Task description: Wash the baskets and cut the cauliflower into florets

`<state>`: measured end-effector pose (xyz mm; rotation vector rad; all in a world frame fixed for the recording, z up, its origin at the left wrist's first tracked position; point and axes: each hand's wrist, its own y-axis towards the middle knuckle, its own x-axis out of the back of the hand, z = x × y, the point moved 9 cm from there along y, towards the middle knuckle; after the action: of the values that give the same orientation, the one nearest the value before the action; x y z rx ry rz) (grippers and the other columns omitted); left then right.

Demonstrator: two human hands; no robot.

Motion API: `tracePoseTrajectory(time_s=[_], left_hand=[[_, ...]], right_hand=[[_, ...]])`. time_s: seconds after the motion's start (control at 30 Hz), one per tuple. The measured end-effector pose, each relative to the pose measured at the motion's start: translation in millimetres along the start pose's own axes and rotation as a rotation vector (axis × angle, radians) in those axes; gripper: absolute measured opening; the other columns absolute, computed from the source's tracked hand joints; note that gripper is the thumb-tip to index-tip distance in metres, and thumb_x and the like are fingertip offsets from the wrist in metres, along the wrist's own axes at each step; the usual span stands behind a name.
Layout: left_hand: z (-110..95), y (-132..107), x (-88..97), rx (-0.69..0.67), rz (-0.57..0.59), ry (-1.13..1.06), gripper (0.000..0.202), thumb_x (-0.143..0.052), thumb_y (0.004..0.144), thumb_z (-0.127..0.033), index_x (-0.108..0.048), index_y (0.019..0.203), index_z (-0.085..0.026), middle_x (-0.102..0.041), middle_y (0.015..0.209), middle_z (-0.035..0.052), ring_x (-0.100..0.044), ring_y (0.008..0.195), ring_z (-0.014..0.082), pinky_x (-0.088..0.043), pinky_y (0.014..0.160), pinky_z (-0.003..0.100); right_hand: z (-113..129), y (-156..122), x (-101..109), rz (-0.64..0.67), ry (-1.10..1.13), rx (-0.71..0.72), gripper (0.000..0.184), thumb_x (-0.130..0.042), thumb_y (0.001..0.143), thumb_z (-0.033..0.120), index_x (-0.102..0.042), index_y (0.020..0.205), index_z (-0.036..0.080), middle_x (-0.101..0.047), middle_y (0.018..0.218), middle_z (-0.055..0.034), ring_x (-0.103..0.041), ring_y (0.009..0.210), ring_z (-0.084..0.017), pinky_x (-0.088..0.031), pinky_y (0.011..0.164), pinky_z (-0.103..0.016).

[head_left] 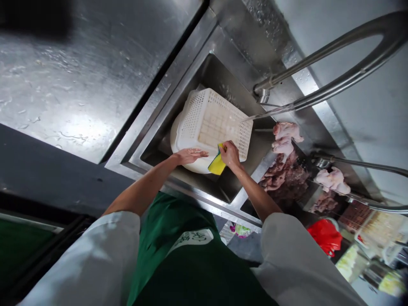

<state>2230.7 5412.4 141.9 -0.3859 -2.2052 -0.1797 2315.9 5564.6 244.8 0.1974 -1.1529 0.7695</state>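
Note:
A white perforated plastic basket [219,121] lies bottom up on a rounded white basin [174,131] inside the steel sink [212,70]. My left hand [191,156] is flat against the basket's near side, its fingers stretched out. Near the basket's closest corner, my right hand [231,155] grips a yellow sponge [217,165] with a dark green face. The sponge hangs down over the basket's side. A thin stream of water runs from the tap [287,107] onto the basket's far right edge. Most of the basin is hidden beneath the basket.
Wet steel counter [79,76] extends to the left. Right of the sink, raw meat [287,174] fills a second basin, and poultry pieces [285,138] rest on the edge. Another tap [325,161], a red plastic bag [325,236] and food containers [382,227] stand farther right.

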Motion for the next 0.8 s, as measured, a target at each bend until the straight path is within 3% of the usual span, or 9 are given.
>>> tracePoseTrajectory(time_s=[0.07, 0.13, 0.23, 0.3, 0.37, 0.43, 0.57, 0.67, 0.8], left_hand=[[6.8, -1.9, -2.1, 0.017, -0.005, 0.005, 0.085, -0.038, 0.087, 0.000, -0.044, 0.160, -0.043, -0.054, 0.160, -0.0097, -0.054, 0.144, 0.0097, -0.034, 0.125, 0.024], [8.8, -4.1, -3.4, 0.013, -0.007, 0.014, 0.082, -0.037, 0.089, 0.000, -0.047, 0.159, -0.042, -0.055, 0.160, -0.0082, -0.055, 0.144, 0.0106, -0.034, 0.126, 0.026], [-1.2, -4.5, 1.5, -0.008, 0.010, 0.041, 0.081, -0.036, 0.089, 0.003, -0.050, 0.158, -0.036, -0.056, 0.159, -0.0049, -0.054, 0.144, 0.0101, -0.034, 0.126, 0.025], [-14.0, 0.1, 17.3, -0.031, 0.006, 0.058, 0.078, -0.035, 0.090, 0.005, -0.051, 0.157, -0.032, -0.056, 0.159, -0.0018, -0.053, 0.145, 0.0100, -0.033, 0.127, 0.026], [-28.3, 9.6, 47.1, -0.077, -0.018, 0.058, 0.073, -0.037, 0.092, 0.003, -0.053, 0.156, -0.028, -0.055, 0.159, 0.0007, -0.049, 0.149, 0.0115, -0.031, 0.129, 0.029], [-43.5, 22.2, 87.1, -0.163, -0.031, 0.038, 0.065, -0.040, 0.095, -0.001, -0.058, 0.152, -0.027, -0.055, 0.160, 0.0011, -0.042, 0.154, 0.0137, -0.026, 0.133, 0.034], [-67.6, 42.1, 172.9, -0.246, -0.030, 0.048, 0.051, -0.042, 0.101, -0.014, -0.063, 0.147, -0.025, -0.051, 0.163, 0.0007, -0.033, 0.159, 0.0160, -0.017, 0.136, 0.038], [-88.5, 38.9, 217.2, -0.225, -0.019, 0.136, 0.053, -0.043, 0.104, -0.019, -0.052, 0.155, -0.021, -0.042, 0.168, 0.0054, -0.032, 0.160, 0.0181, -0.019, 0.135, 0.041], [-112.7, 11.0, 262.7, -0.164, -0.141, 0.261, 0.052, -0.040, 0.106, -0.020, -0.045, 0.158, -0.016, -0.038, 0.171, 0.0094, -0.024, 0.162, 0.0257, -0.020, 0.133, 0.053]], right_hand=[[0.6, 6.8, -3.8, 0.018, -0.042, -0.049, 0.018, -0.058, 0.092, 0.025, -0.047, 0.078, 0.023, -0.056, 0.085, -0.0025, -0.051, 0.078, -0.018, -0.039, 0.072, -0.029], [10.0, 9.0, -8.0, 0.037, -0.058, -0.005, 0.014, -0.058, 0.092, 0.025, -0.050, 0.081, 0.023, -0.059, 0.090, -0.0036, -0.053, 0.081, -0.019, -0.040, 0.072, -0.029], [23.6, -4.0, -6.2, 0.058, -0.066, 0.095, 0.009, -0.057, 0.094, 0.024, -0.054, 0.086, 0.023, -0.062, 0.098, -0.0052, -0.056, 0.087, -0.020, -0.042, 0.074, -0.029], [24.7, -21.9, 6.1, 0.052, -0.055, 0.126, 0.011, -0.054, 0.096, 0.026, -0.055, 0.086, 0.023, -0.062, 0.098, -0.0056, -0.058, 0.088, -0.020, -0.045, 0.075, -0.029], [23.1, -46.0, 30.7, -0.018, 0.010, 0.166, 0.014, -0.051, 0.099, 0.028, -0.056, 0.087, 0.024, -0.063, 0.099, -0.0063, -0.059, 0.092, -0.021, -0.048, 0.081, -0.031], [16.6, -76.2, 66.2, -0.177, 0.105, 0.191, 0.016, -0.050, 0.102, 0.031, -0.058, 0.091, 0.023, -0.064, 0.100, -0.0073, -0.061, 0.098, -0.022, -0.051, 0.089, -0.034], [-14.2, -145.1, 125.3, -0.515, 0.295, 0.090, 0.020, -0.054, 0.103, 0.040, -0.062, 0.106, 0.022, -0.064, 0.108, -0.0085, -0.063, 0.105, -0.022, -0.054, 0.096, -0.039], [-35.1, -186.2, 140.1, -0.649, 0.460, -0.029, 0.029, -0.053, 0.103, 0.046, -0.062, 0.119, 0.024, -0.063, 0.122, -0.0099, -0.065, 0.113, -0.022, -0.055, 0.099, -0.041], [-38.5, -219.9, 147.3, -0.762, 0.581, -0.073, 0.039, -0.054, 0.102, 0.050, -0.059, 0.131, 0.024, -0.062, 0.132, -0.0117, -0.067, 0.118, -0.024, -0.054, 0.105, -0.046]])
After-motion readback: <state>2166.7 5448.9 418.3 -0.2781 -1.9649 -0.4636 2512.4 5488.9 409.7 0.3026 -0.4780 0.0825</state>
